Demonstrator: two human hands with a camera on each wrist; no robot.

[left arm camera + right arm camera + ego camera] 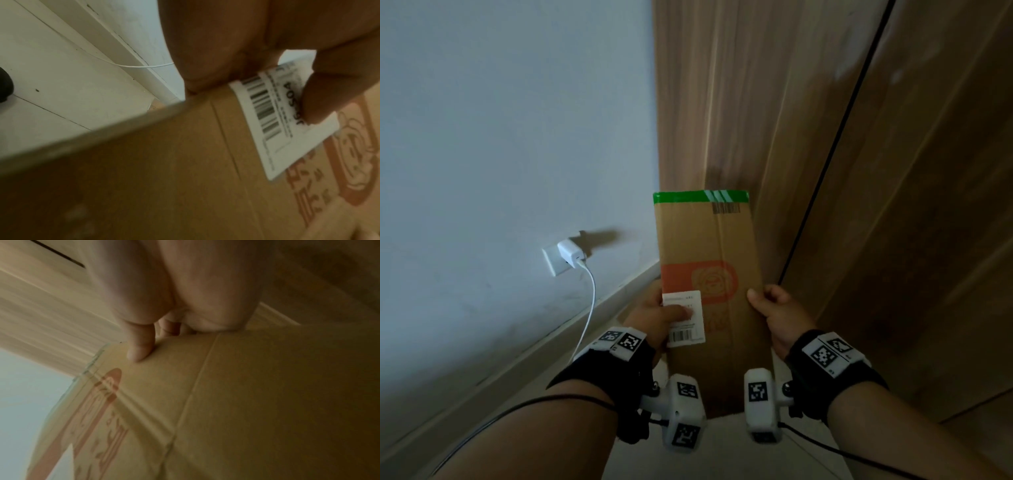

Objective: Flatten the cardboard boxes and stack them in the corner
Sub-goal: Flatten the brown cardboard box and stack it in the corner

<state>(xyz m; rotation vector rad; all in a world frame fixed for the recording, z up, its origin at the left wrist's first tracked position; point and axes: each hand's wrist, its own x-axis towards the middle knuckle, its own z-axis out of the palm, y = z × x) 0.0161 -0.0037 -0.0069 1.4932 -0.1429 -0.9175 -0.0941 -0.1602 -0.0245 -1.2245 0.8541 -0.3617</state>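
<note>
Box: the flattened cardboard box (pixel 709 274) was held upright in the corner, between the white wall (pixel 500 137) and the wooden panel (pixel 722 102).
Left hand (pixel 654 318): clamped on its left edge, thumb on the shipping label (pixel 685 318).
Right hand (pixel 777 311): clamped on its right edge.
Progress: flattening looked done; release remained; other boxes unseen.

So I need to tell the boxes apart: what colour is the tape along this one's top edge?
Green, with a few white stripes, on the tape across the box; clearest in the head view.
</note>
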